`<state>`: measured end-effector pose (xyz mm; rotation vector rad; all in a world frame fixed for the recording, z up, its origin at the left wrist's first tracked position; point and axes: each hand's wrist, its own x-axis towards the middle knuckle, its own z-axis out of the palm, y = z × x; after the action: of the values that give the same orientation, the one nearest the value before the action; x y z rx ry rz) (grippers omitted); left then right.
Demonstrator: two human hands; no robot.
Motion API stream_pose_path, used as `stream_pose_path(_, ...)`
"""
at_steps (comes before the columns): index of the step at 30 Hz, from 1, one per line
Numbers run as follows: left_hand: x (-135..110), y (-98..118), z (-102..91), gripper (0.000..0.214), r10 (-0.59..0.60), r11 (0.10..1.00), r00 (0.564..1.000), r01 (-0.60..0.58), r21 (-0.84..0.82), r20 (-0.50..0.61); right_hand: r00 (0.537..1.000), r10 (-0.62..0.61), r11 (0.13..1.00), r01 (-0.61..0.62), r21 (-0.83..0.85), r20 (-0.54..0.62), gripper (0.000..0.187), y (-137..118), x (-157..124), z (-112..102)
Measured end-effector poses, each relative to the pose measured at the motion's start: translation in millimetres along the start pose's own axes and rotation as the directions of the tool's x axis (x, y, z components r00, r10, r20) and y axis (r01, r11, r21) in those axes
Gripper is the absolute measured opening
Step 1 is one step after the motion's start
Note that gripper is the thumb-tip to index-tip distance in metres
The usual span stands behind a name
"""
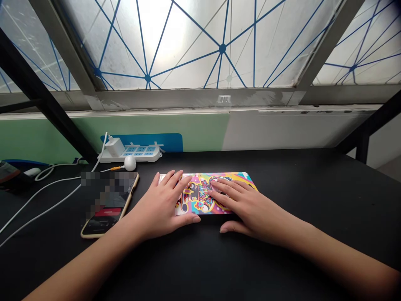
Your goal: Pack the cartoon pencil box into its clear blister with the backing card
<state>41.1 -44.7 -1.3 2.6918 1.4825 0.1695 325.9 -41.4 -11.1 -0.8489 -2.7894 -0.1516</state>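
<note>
Pink-and-yellow patterned case (199,205) at mid-frame; I see left hand (166,202) and right hand (247,205) laid over it, both spread wide.

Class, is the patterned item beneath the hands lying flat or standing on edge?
Flat: the patterned item lies broad side up on the black table, left hand and right hand spread over it.
</note>
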Motion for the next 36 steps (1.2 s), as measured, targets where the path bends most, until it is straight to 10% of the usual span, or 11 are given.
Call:
stream_pose_path(15,0,-4,-3.8,0.083,0.033,0.995,0.996,-0.041,-0.092,-0.08,0.99,-0.14,0.974,0.137,0.179,0.007,0.088,-41,77,9)
stream_pose_path(36,0,-13,-0.6,0.1,-0.036,0.999,0.999,0.036,-0.011,0.007,0.968,-0.022,0.961,-0.048,0.271,0.249,0.097,0,29,-8)
